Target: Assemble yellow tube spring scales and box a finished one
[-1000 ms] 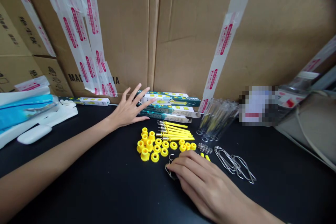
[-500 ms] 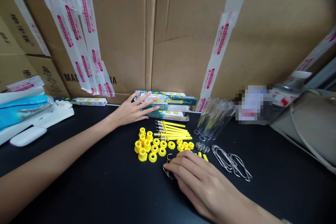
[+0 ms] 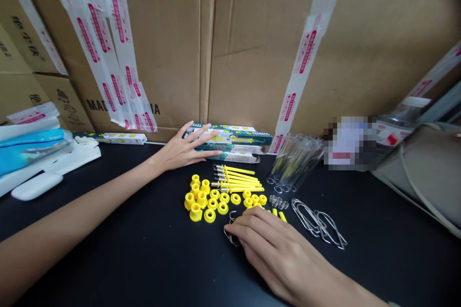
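My left hand lies with fingers spread over a stack of slim green-and-white boxes against the cardboard. Low in front, my right hand has its fingers together on small metal wire hooks, most of them hidden beneath it. Just beyond are yellow flanged caps, yellow rings and yellow rods with metal ends. Small springs lie right of the rings. Short yellow pieces are partly covered by my right hand.
Clear plastic tubes stand in a bunch at the right, with bent wire loops nearer. Behind are a plastic bottle and a grey bag. At left lie a blue packet and a white case. Large cardboard boxes wall the back.
The fingers of my left hand have spread slightly and moved a little right, and the top box has slid slightly right. My right hand stays on the hooks.
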`<act>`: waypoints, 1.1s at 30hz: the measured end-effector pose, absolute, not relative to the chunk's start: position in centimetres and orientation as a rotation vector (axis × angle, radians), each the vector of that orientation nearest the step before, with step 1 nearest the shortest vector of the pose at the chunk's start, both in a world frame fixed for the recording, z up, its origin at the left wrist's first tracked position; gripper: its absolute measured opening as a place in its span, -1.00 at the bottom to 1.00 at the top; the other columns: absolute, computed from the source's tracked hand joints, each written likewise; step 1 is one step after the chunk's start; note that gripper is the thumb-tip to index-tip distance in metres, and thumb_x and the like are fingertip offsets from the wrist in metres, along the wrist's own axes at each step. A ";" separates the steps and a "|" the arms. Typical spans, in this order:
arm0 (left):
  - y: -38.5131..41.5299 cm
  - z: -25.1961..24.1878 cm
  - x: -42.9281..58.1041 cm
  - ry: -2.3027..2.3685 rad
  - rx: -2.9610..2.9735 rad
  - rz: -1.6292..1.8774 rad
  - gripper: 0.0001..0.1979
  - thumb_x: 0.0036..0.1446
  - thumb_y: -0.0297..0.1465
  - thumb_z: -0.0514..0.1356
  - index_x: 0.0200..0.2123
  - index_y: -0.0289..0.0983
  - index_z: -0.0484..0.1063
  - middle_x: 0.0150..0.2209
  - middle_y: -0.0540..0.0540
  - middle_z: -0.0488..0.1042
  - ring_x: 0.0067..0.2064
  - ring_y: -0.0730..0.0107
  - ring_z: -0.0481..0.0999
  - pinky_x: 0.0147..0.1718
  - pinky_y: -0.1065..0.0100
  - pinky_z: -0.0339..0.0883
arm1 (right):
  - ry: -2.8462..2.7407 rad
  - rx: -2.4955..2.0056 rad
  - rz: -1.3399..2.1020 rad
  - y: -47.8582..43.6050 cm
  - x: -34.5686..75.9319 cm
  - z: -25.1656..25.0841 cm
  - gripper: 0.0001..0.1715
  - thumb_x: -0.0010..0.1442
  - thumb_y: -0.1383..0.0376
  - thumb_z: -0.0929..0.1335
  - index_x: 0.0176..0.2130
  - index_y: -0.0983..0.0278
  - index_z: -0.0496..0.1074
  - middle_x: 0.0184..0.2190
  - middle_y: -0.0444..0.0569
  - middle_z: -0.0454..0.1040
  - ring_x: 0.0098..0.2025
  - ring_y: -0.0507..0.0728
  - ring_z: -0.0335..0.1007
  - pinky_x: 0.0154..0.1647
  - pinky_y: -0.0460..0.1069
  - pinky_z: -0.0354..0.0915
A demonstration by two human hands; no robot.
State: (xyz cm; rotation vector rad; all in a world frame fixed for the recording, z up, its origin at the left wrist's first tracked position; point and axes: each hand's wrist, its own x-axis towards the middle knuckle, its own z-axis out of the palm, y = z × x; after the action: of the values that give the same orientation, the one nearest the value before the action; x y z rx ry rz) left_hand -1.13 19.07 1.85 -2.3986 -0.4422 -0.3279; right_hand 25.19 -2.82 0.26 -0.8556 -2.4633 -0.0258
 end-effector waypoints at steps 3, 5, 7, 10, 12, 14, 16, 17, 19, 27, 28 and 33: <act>19.2 1.9 -0.7 -0.419 -2.411 -0.345 -0.25 0.43 -0.24 0.20 0.46 0.34 -0.17 0.54 -0.06 -0.02 0.52 -0.12 -0.04 0.37 -0.31 -0.08 | -2.471 -0.866 -0.022 -2.8 25.2 0.3 -0.64 0.44 0.49 0.24 0.11 0.43 0.50 -0.10 0.14 0.65 -0.06 0.29 0.57 0.03 0.19 0.56; 19.3 1.8 -0.3 -0.408 -2.419 -0.365 -0.26 0.41 -0.26 0.22 0.44 0.37 -0.10 0.55 -0.03 -0.04 0.52 -0.18 -0.05 0.36 -0.36 -0.10 | -2.472 -0.865 -0.014 -2.8 25.2 0.3 -0.64 0.44 0.49 0.24 0.11 0.43 0.50 -0.10 0.14 0.65 -0.06 0.28 0.56 0.04 0.19 0.55; 19.5 1.7 0.0 -0.403 -2.428 -0.390 -0.27 0.39 -0.27 0.25 0.44 0.35 -0.03 0.55 -0.03 -0.05 0.52 -0.22 -0.05 0.35 -0.39 -0.10 | -2.477 -0.867 -0.006 -2.8 25.3 0.3 -0.64 0.43 0.49 0.24 0.12 0.44 0.49 -0.09 0.14 0.64 -0.05 0.29 0.56 0.06 0.20 0.54; 19.8 1.3 0.2 -0.412 -2.441 -0.433 -0.30 0.38 -0.30 0.27 0.42 0.31 0.06 0.54 -0.06 -0.01 0.51 -0.20 0.00 0.34 -0.35 -0.03 | -2.473 -0.867 -0.007 -2.8 25.4 0.2 -0.64 0.43 0.49 0.25 0.12 0.44 0.49 -0.09 0.14 0.64 -0.04 0.29 0.55 0.05 0.21 0.54; 19.9 1.2 0.3 -0.421 -2.449 -0.465 -0.33 0.38 -0.32 0.26 0.41 0.30 0.10 0.52 -0.07 0.04 0.51 -0.15 0.03 0.34 -0.31 0.01 | -2.474 -0.863 -0.010 -2.8 25.3 0.1 -0.64 0.43 0.49 0.25 0.12 0.44 0.49 -0.09 0.14 0.64 -0.05 0.30 0.55 0.04 0.21 0.55; 19.7 1.2 0.2 -0.431 -2.462 -0.496 -0.33 0.39 -0.33 0.26 0.40 0.32 0.11 0.51 -0.07 0.09 0.50 -0.11 0.06 0.35 -0.29 0.01 | -2.472 -0.861 -0.005 -2.8 25.3 0.1 -0.65 0.43 0.49 0.25 0.12 0.44 0.49 -0.09 0.14 0.63 -0.05 0.30 0.55 0.04 0.22 0.55; 19.3 1.3 0.1 -0.444 -2.481 -0.527 -0.33 0.39 -0.33 0.25 0.39 0.36 0.10 0.51 -0.03 0.11 0.50 -0.09 0.07 0.37 -0.30 -0.02 | -2.473 -0.857 0.008 -2.8 25.3 0.2 -0.64 0.44 0.48 0.24 0.12 0.44 0.48 -0.08 0.15 0.63 -0.05 0.30 0.54 0.04 0.22 0.55; 19.1 1.4 0.1 -0.455 -2.490 -0.547 -0.33 0.39 -0.32 0.25 0.38 0.40 0.10 0.51 0.00 0.10 0.50 -0.10 0.06 0.37 -0.32 -0.04 | -2.472 -0.853 0.018 -2.8 25.3 0.2 -0.64 0.44 0.48 0.24 0.13 0.44 0.48 -0.08 0.15 0.63 -0.05 0.30 0.54 0.04 0.22 0.55; 18.7 1.5 -0.2 -0.496 -2.506 -0.605 -0.35 0.39 -0.31 0.25 0.35 0.47 0.12 0.52 0.07 0.05 0.51 -0.13 0.03 0.38 -0.35 -0.10 | -2.473 -0.850 0.033 -2.8 25.4 0.3 -0.64 0.44 0.48 0.24 0.13 0.43 0.48 -0.07 0.15 0.63 -0.05 0.30 0.53 0.04 0.22 0.55; 19.0 -0.4 -2.3 -0.960 -2.462 -1.064 -0.26 0.39 -0.16 0.21 0.48 0.24 -0.11 0.58 -0.10 -0.40 0.52 -0.30 -0.10 0.31 -0.37 0.14 | -2.460 -0.861 0.056 -2.8 25.5 0.2 -0.65 0.44 0.48 0.25 0.14 0.39 0.46 -0.04 0.13 0.62 0.01 0.31 0.50 0.08 0.25 0.52; 19.1 -0.6 -2.4 -1.006 -2.463 -1.090 -0.26 0.38 -0.13 0.22 0.48 0.21 -0.08 0.57 -0.12 -0.42 0.52 -0.33 -0.09 0.30 -0.37 0.16 | -2.460 -0.860 0.055 -2.8 25.5 0.2 -0.65 0.44 0.48 0.25 0.13 0.39 0.46 -0.05 0.13 0.62 0.00 0.31 0.50 0.07 0.25 0.52; 18.7 -0.8 -2.0 -1.100 -2.505 -1.072 -0.47 0.35 -0.19 0.28 0.33 0.22 0.29 0.54 -0.07 -0.30 0.49 -0.37 -0.01 0.30 -0.39 0.15 | -2.451 -0.859 0.062 -2.8 25.4 0.0 -0.65 0.44 0.48 0.24 0.14 0.39 0.45 -0.06 0.13 0.62 0.00 0.31 0.51 0.10 0.25 0.51</act>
State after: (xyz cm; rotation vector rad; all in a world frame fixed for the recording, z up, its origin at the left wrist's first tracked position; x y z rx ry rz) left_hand -2.04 18.65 -0.79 -2.5055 -1.0998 -1.0721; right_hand 25.41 -2.80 0.03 -0.8589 -2.4506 0.0623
